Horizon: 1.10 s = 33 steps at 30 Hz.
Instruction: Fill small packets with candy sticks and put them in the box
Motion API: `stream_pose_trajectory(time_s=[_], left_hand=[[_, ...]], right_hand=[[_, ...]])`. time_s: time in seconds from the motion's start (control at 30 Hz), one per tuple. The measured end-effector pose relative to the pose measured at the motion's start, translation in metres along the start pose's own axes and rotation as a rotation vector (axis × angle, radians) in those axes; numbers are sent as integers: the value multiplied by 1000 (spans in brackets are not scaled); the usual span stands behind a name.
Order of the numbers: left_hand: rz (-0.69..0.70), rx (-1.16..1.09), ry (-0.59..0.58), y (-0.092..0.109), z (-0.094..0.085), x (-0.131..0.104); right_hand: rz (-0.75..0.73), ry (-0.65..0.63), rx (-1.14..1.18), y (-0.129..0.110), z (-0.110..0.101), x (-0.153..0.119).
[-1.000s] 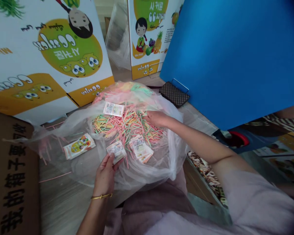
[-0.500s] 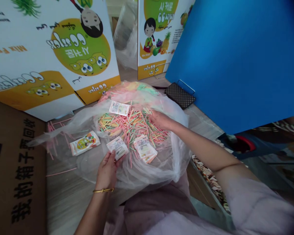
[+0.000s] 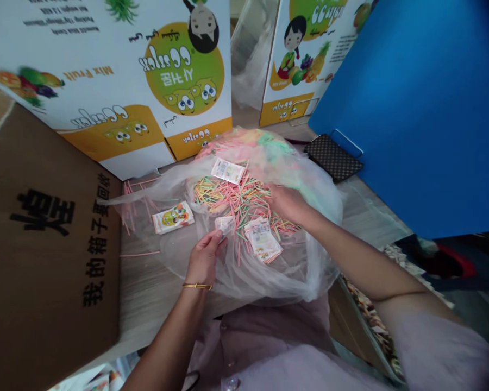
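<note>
Between thumb and fingers, my left hand [image 3: 206,254] pinches a small printed packet [image 3: 224,223] at the near edge of the candy heap. My right hand [image 3: 288,205] reaches into the right side of the thin pink, yellow and green candy sticks [image 3: 232,195], its fingers curled around some of them and partly hidden. The sticks lie in a clear plastic bag [image 3: 315,266], spread wide. One packet [image 3: 228,170] rests on top of the heap. A small stack of packets [image 3: 263,240] lies in front of it, and an orange-and-white packet [image 3: 173,217] is to the left.
A brown carton [image 3: 52,233] stands at the left. Behind the bag are white-and-yellow printed boxes [image 3: 122,98]. A blue panel [image 3: 415,119] rises at the right, with a dark checked pouch [image 3: 334,156] by its foot. Loose pink sticks [image 3: 138,254] lie left of the bag.
The view has shifted, so the scene sits farther right. My left hand has tilted its packet up, and it now shows smaller. My right hand stays at the candy sticks, its fingers deeper among them.
</note>
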<state>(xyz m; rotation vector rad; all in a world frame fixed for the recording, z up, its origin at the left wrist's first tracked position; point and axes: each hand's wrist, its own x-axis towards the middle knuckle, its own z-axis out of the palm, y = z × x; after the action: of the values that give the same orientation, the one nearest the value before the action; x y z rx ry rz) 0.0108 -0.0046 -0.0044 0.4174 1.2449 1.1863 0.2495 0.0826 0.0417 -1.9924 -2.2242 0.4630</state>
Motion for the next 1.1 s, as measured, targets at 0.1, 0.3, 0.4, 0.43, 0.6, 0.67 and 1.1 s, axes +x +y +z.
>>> stream_pose_trajectory(time_s=[0.1, 0.3, 0.4, 0.43, 0.6, 0.67, 1.1], left_hand=[[23, -5, 30, -3, 0, 3], [73, 41, 21, -4, 2, 3], [103, 88, -23, -3, 0, 0], [111, 101, -38, -3, -1, -2], [122, 121, -43, -4, -7, -5], [109, 112, -52, -6, -8, -5], [60, 60, -101, -4, -1, -14]], right_hand=[[-69, 7, 234, -25, -2, -15], [-362, -32, 206, -76, 9, -42], [-359, -100, 86, -79, 19, -37], [-355, -112, 101, -77, 22, -34], [-281, -171, 728, -65, 19, -17], [-237, -180, 1121, -66, 13, -13], [-332, 18, 1208, -97, 29, -22]])
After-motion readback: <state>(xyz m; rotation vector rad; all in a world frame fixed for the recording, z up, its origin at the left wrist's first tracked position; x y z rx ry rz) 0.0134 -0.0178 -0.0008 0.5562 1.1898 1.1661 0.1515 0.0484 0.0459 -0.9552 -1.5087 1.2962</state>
